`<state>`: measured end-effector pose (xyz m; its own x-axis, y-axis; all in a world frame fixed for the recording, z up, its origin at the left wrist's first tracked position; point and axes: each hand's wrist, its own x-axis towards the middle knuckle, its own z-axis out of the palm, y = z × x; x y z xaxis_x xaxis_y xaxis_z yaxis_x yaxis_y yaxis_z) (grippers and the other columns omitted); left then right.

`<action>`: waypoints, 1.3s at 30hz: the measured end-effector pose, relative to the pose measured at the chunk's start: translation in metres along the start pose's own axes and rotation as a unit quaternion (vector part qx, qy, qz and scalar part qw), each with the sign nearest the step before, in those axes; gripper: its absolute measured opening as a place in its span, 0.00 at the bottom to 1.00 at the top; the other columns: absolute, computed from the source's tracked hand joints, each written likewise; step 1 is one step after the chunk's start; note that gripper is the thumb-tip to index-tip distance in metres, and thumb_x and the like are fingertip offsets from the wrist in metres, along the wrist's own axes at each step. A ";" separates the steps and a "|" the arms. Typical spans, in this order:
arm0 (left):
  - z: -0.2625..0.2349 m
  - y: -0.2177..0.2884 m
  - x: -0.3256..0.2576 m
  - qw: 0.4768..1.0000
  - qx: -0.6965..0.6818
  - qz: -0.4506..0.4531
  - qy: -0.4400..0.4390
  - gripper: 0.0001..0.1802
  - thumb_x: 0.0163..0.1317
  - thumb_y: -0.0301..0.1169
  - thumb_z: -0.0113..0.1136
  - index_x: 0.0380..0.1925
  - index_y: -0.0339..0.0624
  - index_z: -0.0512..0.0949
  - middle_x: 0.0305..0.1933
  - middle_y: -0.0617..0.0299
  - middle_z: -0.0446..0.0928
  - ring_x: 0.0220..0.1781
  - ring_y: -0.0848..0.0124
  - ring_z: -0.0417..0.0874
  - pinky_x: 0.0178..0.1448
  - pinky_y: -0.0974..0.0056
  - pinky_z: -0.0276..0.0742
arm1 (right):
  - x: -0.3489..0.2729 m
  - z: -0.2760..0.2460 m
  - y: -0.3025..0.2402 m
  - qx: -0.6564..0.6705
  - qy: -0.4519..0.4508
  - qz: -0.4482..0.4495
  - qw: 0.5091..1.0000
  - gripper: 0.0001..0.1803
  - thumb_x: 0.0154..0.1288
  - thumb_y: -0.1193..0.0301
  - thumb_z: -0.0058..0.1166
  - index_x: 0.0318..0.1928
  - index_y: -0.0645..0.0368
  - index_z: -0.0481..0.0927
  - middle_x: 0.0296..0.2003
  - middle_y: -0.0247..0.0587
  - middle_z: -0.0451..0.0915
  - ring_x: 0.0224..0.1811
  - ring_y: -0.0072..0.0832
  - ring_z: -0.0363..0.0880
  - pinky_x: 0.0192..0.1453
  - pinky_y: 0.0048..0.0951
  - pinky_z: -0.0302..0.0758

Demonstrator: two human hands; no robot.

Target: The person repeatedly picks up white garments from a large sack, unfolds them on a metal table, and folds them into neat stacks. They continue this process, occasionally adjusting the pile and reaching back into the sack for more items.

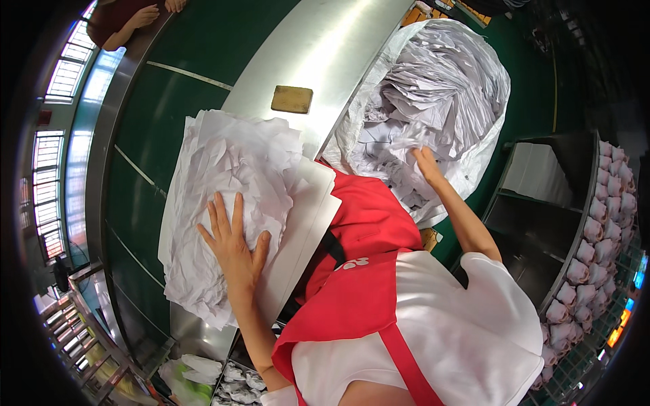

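My left hand lies flat with spread fingers on a thick pile of crumpled white paper sheets. Under that pile, a flat white board or stack of smooth sheets sticks out toward me. On my right, a large white woven sack stands full of loose, creased paper sheets. My right hand reaches into its near part, fingers closed on a white paper sheet; the fingertips are partly hidden by it.
A brown-yellow block rests on the steel table. Beyond lies a green belt with white lines. Another person's hand shows at the far left. A dark shelf and rows of white wrapped pieces stand at right.
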<state>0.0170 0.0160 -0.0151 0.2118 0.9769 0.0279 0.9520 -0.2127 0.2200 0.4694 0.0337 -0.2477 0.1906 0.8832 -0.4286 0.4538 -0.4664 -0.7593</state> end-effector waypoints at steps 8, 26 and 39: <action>-0.007 -0.012 -0.013 0.988 -0.139 -0.012 0.073 0.37 0.62 0.51 0.46 0.67 0.41 0.61 0.72 0.50 0.57 0.75 0.52 0.52 0.75 0.45 0.35 | -0.113 -0.012 -0.275 0.043 -0.003 -0.570 0.820 0.26 0.50 0.64 0.52 0.49 0.65 0.76 0.46 0.46 0.78 0.48 0.38 0.77 0.50 0.35 0.73; -0.064 -0.053 -0.101 0.768 -0.529 -0.261 0.248 0.24 0.64 0.30 0.50 0.60 0.33 0.69 0.64 0.55 0.69 0.67 0.68 0.64 0.71 0.65 0.51 | -0.155 0.168 -0.367 -0.175 -0.138 -0.597 0.771 0.37 0.53 0.59 0.63 0.64 0.53 0.66 0.65 0.51 0.61 0.65 0.45 0.64 0.64 0.41 0.66; -0.061 -0.004 -0.030 0.994 0.013 -0.029 0.103 0.38 0.54 0.40 0.62 0.65 0.47 0.64 0.70 0.54 0.61 0.71 0.54 0.59 0.73 0.45 0.44 | -0.122 0.156 -0.367 -0.276 -0.015 -0.549 0.789 0.37 0.53 0.61 0.62 0.64 0.54 0.66 0.67 0.56 0.57 0.53 0.46 0.73 0.47 0.35 0.76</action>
<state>-0.0063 -0.0109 0.0428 0.1101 0.9704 0.2150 0.9672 -0.1544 0.2016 0.1439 0.0897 0.0068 -0.5983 0.7337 0.3220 0.6421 0.6795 -0.3550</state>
